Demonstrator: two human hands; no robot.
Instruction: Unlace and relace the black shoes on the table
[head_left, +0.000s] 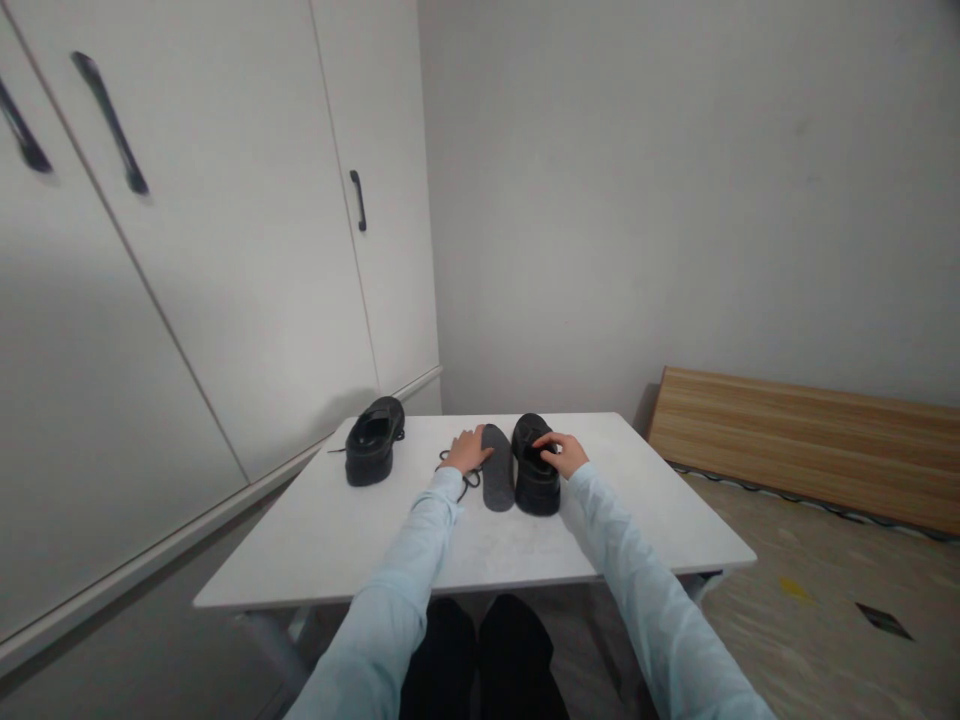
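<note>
Black shoe (369,470), far-left corner of white table (300,560); left hand (465,450), spread wide over lace (477,482), thumb by grey insole (499,485), which a nudge could skew; right hand (568,456), narrow, grip unclear, at second shoe (538,495), toe near far edge, tippable if tugged.

1 flat grey insole (498,485) lies lengthwise from 12 to 6 o'clock on the white table (337,550); at its 3 o'clock, 1 black shoe (538,492) stands upright, toe towards 12; at the insole's 9 o'clock, a thin dark lace (473,479) lies looped, partly hidden
</note>
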